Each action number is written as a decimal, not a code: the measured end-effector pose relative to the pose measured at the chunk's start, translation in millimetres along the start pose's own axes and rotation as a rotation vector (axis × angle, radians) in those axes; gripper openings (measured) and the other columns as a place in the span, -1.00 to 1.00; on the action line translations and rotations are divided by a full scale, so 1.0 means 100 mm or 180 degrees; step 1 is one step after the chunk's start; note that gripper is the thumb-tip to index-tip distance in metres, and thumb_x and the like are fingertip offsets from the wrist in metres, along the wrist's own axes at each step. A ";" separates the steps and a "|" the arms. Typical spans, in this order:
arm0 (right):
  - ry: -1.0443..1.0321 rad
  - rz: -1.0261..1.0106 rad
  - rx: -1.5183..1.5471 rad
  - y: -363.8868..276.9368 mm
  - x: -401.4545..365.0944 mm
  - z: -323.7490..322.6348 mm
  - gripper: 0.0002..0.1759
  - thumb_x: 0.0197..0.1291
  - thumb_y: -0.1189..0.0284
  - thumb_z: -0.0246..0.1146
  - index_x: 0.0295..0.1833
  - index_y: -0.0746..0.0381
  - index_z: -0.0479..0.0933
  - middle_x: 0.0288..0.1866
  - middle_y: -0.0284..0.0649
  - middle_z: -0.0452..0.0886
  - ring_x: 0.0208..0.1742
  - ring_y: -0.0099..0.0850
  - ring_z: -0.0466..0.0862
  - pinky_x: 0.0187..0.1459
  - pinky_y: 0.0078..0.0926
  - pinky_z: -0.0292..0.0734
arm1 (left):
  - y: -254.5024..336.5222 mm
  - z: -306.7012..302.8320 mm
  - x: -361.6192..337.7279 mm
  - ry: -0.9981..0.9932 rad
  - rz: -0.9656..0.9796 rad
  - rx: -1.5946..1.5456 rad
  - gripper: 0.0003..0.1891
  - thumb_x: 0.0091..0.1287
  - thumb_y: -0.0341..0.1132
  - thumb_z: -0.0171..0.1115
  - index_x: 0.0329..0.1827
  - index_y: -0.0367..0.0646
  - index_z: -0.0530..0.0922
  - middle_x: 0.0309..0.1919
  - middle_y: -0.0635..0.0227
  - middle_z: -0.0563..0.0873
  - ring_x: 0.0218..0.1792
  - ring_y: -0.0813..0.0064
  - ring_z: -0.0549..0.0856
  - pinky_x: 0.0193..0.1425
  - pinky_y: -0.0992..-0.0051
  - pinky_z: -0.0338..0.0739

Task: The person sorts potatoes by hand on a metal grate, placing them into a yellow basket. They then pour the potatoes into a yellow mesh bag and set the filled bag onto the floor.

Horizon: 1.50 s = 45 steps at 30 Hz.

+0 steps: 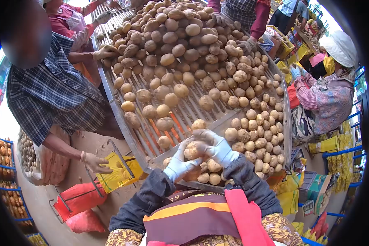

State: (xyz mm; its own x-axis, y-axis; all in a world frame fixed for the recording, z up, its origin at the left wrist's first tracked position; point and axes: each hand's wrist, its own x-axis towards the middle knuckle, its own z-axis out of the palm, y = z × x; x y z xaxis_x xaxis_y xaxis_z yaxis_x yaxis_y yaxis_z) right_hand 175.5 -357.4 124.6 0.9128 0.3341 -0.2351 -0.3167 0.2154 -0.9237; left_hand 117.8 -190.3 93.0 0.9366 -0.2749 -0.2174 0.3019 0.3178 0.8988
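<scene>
A round potato [191, 151] sits between my two gloved hands, over the near end of the slatted sorting table [222, 121]. My left hand [181, 165], in a pale blue and white glove, grips it from the left and below. From the right, my right hand [218, 148] curls its fingers against the same potato. Just beneath my hands lie several loose potatoes [214, 165]. A dense group of potatoes [258, 135] fills the right section of the table, and a large heap [172, 33] covers the far end.
At the left stands a person in a checked shirt [49, 90], a gloved hand [96, 162] low beside a yellow mesh bag [117, 172]. Other gloved people work along the table's far edges. Red bags [80, 201] lie on the floor. A person in a white hat [328, 90] sits at right.
</scene>
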 end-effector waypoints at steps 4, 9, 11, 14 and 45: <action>-0.0143 0.0323 -0.1005 0.03 0.05 -0.14 -0.75 0.32 0.37 0.30 -0.01 0.30 0.61 -0.21 -0.35 0.67 -0.13 -0.63 0.60 -0.06 -0.61 0.57 | 0.14 0.05 -0.03 -0.0040 -0.0476 0.0120 -0.17 0.24 -0.27 0.44 0.49 -0.21 0.12 0.27 0.17 0.45 0.28 0.41 0.48 0.34 0.43 0.41; 0.0253 -0.0484 -0.0188 0.02 -0.12 -0.22 -0.78 0.28 0.40 0.34 -0.06 0.32 0.61 -0.08 -0.32 0.65 -0.09 -0.55 0.64 0.00 -0.58 0.57 | 0.20 0.00 0.02 -0.0389 -0.0365 -0.0472 -0.33 0.39 -0.11 0.24 0.47 -0.19 0.21 0.27 0.27 0.50 0.26 0.44 0.50 0.34 0.39 0.42; -0.0234 -0.0490 -0.0926 0.03 -0.17 -0.30 -0.80 0.22 0.47 0.37 -0.12 0.35 0.60 0.19 -0.26 0.48 -0.01 -0.57 0.58 0.02 -0.61 0.56 | 0.15 0.00 0.00 -0.0469 -0.0379 -0.0588 -0.35 0.41 -0.11 0.21 0.46 -0.19 0.21 0.26 0.27 0.51 0.26 0.45 0.50 0.34 0.41 0.41; 0.0653 -0.0559 -0.0442 -0.06 -0.10 -0.30 -0.85 0.20 0.53 0.36 -0.15 0.35 0.62 0.21 -0.23 0.46 0.03 -0.57 0.56 0.02 -0.60 0.56 | 0.18 0.10 0.01 -0.0541 -0.0328 -0.0865 -0.38 0.44 -0.05 0.15 0.45 -0.17 0.23 0.20 0.28 0.56 0.14 0.42 0.61 0.22 0.39 0.54; -0.0786 -0.2199 -0.2344 0.05 -0.07 -0.05 -0.65 -0.15 0.25 0.47 -0.21 0.15 0.66 0.22 -0.23 0.55 0.32 -0.07 0.45 0.32 -0.05 0.32 | -0.22 -0.13 0.34 -0.0573 -0.1119 -0.3674 -0.52 0.55 0.01 -0.25 0.32 -0.13 0.33 0.16 0.12 0.55 0.11 0.20 0.63 0.18 0.17 0.61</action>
State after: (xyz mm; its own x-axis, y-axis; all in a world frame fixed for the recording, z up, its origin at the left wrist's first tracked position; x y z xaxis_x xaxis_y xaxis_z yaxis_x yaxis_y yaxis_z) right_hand 168.3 -363.1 119.9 0.7309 0.5475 0.4074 0.5669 -0.1548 -0.8091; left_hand 145.0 -194.7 61.2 0.7615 -0.6010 -0.2426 0.6006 0.7951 -0.0846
